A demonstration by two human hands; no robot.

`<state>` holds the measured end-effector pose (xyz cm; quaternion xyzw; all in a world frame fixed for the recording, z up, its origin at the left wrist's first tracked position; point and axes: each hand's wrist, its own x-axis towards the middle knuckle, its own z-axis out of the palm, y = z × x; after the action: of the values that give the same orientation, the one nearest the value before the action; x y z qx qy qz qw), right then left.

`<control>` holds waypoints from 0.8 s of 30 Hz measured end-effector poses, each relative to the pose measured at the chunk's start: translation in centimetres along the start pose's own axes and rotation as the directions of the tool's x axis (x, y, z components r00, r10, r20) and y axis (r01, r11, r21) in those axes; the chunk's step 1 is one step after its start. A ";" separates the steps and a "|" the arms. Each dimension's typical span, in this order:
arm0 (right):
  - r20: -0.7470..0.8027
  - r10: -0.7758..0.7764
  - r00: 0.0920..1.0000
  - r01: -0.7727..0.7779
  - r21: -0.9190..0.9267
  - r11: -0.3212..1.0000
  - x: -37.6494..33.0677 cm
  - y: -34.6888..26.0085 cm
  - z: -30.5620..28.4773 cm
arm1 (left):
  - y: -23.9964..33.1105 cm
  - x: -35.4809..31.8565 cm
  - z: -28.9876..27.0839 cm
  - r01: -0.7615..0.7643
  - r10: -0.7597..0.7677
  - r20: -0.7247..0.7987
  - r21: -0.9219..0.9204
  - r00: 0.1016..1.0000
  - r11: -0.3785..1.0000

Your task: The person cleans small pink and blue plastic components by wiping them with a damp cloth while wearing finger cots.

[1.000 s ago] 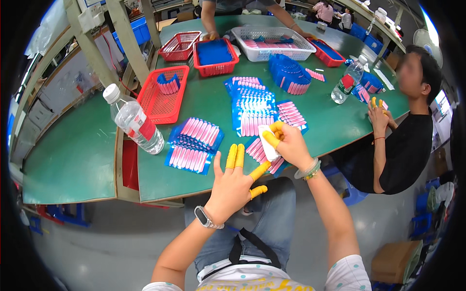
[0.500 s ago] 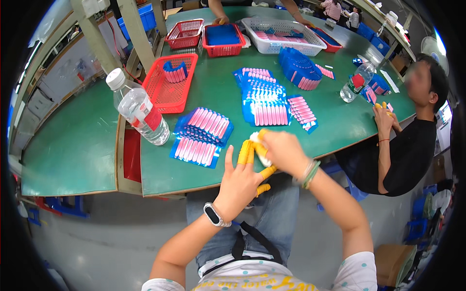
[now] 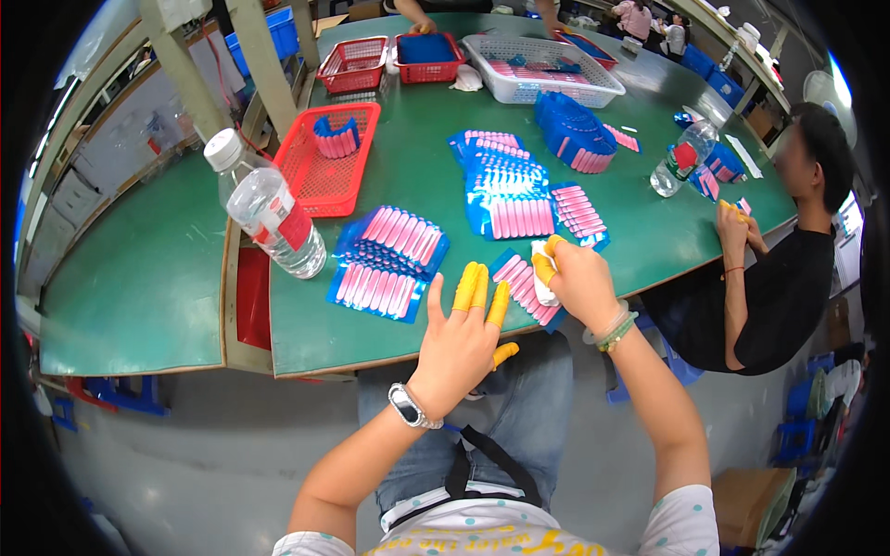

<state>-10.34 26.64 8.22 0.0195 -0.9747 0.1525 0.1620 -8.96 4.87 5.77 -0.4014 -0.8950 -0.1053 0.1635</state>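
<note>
Pinching a white cloth (image 3: 547,294) over a pink-striped sheet (image 3: 515,275) with my right grip (image 3: 586,287).
Right of centre, the sheet slants down-right; my left grip (image 3: 457,347), spread, sits farther off.

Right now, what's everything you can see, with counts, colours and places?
Worktable: two sections, green, left and front
Nearest sheet: one, pink and blue, near edge
Sheet bunches: two, pink and blue, left front and centre
Coiled strips: at least three, pink and blue, far centre, left basket, far right
Red baskets: four, red, one left, three far side
Large basket: one, white, far side
Bottles: two, clear with red labels, left and right
Co-workers: at least four, clothing varied, right, far side, background
White wad: one, white, in right hand
Left hand: one, yellow finger covers, fingers spread
Right hand: one, yellow finger covers, gripping the wad
</note>
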 end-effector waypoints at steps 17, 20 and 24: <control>-0.092 0.034 0.995 -0.040 -0.063 0.997 -3.9 0.3 -0.7 | 0.5 -0.2 -0.6 -0.023 0.026 0.044 -0.052 0.999 0.998; -0.103 -0.209 0.972 0.208 -0.027 0.978 -5.5 -2.0 0.6 | -0.1 0.2 0.0 -0.008 0.014 0.101 -0.062 0.995 0.998; -0.086 0.072 0.994 -0.074 -0.017 0.997 -3.6 0.4 -1.4 | 0.1 1.0 -1.3 -0.002 0.006 0.063 -0.064 0.998 0.998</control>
<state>-6.55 27.38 8.19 -0.0244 -0.9686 0.1489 0.1978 -9.25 5.19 7.40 -0.4114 -0.8951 -0.1207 0.1226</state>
